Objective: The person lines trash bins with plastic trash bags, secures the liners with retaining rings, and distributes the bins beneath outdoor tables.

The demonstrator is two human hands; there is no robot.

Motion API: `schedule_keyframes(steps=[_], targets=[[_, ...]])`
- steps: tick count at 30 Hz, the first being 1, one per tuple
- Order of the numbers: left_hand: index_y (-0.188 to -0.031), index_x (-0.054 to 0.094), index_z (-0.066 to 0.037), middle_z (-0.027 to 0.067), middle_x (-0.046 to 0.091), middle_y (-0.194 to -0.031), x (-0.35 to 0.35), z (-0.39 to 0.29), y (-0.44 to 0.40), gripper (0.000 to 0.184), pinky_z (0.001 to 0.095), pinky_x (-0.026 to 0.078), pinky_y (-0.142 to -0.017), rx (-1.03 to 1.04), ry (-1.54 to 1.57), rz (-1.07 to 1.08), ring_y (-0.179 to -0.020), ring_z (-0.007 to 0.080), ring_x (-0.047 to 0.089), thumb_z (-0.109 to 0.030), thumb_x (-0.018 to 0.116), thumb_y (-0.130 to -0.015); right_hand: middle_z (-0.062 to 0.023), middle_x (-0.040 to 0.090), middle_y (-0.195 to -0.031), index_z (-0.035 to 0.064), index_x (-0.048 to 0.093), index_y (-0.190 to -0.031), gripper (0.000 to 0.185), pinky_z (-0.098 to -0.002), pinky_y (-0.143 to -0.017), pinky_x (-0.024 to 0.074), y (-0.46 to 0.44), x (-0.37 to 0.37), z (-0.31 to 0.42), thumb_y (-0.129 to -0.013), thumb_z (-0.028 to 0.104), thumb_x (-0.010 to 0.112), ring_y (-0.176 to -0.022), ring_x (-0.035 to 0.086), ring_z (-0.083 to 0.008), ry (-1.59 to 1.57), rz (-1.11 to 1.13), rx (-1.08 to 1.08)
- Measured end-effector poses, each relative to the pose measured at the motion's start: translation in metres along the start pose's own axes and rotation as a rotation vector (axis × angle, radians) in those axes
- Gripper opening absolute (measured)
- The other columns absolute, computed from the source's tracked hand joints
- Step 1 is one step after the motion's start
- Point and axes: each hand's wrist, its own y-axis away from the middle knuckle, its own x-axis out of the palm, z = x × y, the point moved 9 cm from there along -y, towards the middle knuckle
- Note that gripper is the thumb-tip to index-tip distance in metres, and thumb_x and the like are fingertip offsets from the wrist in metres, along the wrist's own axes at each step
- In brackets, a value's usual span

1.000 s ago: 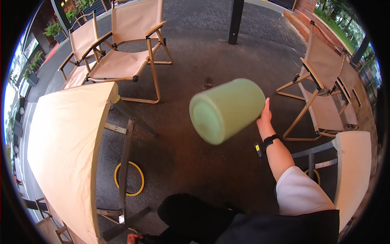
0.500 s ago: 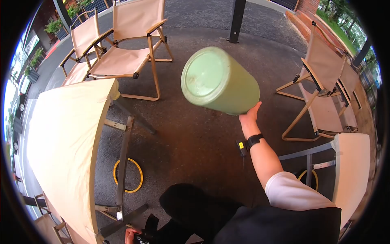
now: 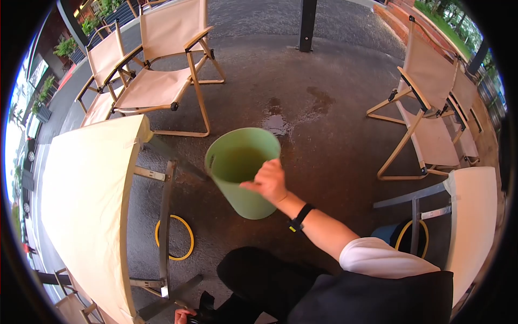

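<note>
My right hand [image 3: 268,182] is closed on the near rim of a green plastic bin [image 3: 249,201]. The bin's mouth faces up towards me, slightly tilted, and no contents can be made out inside. Whether its base touches the ground is unclear. Beyond it, a wet patch [image 3: 276,124] shines on the dark pavement. My left hand [image 3: 185,315] is low at the bottom edge, partly hidden by a black wrist strap. Its fingers look curled, but what they hold, if anything, cannot be made out.
A cream-covered table [image 3: 89,200] stands on the left, another covered table [image 3: 475,221] on the right. Yellow hoops [image 3: 191,237] show beneath both. Folding chairs [image 3: 156,89] are at the back left, more chairs [image 3: 426,135] at the right. A dark post [image 3: 307,27] rises behind.
The bin has come down and left, turning from base-towards-me to mouth-up. My right hand now shows on its near rim. The wet patch has come into view.
</note>
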Motion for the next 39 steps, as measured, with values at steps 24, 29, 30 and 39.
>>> schedule_keyframes(steps=[24,29,30,39], targets=[[-0.1,0.056,-0.001,0.0113,0.064,-0.097,0.129,-0.024,-0.015,0.012,0.0301,0.041,-0.093,0.052,0.258,0.316,-0.095,0.0174,0.057,-0.009,0.051,-0.093,-0.0125,0.064,-0.118,0.003,0.064,-0.112,0.03,-0.0397,-0.098,0.0424,0.066,-0.008,0.197,-0.084,0.012,0.067,-0.117,0.057,-0.0244,-1.3,0.907,0.742],[-0.124,0.046,-0.004,0.0109,0.057,-0.117,0.137,-0.006,-0.029,0.033,0.0287,0.043,-0.092,0.064,0.173,0.35,-0.102,0.0157,0.056,-0.004,0.056,-0.092,-0.0114,0.069,-0.098,0.0027,0.062,-0.11,0.032,-0.0321,-0.082,0.0485,0.085,0.008,0.171,-0.079,0.003,0.068,-0.094,0.064,-0.0146,-1.031,0.963,0.772],[-0.129,0.042,-0.004,0.0111,0.055,-0.12,0.14,-0.002,-0.029,0.043,0.028,0.045,-0.089,0.024,0.12,0.352,-0.102,0.0159,0.056,-0.001,0.058,-0.09,-0.0112,0.069,-0.095,0.0027,0.062,-0.109,0.031,-0.0306,-0.08,0.0488,0.078,0.006,0.164,-0.079,0.003,0.068,-0.09,0.064,-0.013,-1.015,0.902,0.751],[-0.105,0.061,0.002,0.0022,0.065,-0.086,0.165,0.022,-0.038,0.024,0.0245,0.048,-0.072,-0.045,-0.48,0.667,-0.081,0.0089,0.059,-0.004,0.07,-0.084,-0.0119,0.068,-0.082,0.0114,0.063,-0.101,0.032,-0.037,-0.062,0.0498,0.026,-0.012,0.086,-0.071,0.01,0.073,-0.075,0.068,-0.0287,-0.31,1.005,0.357]])
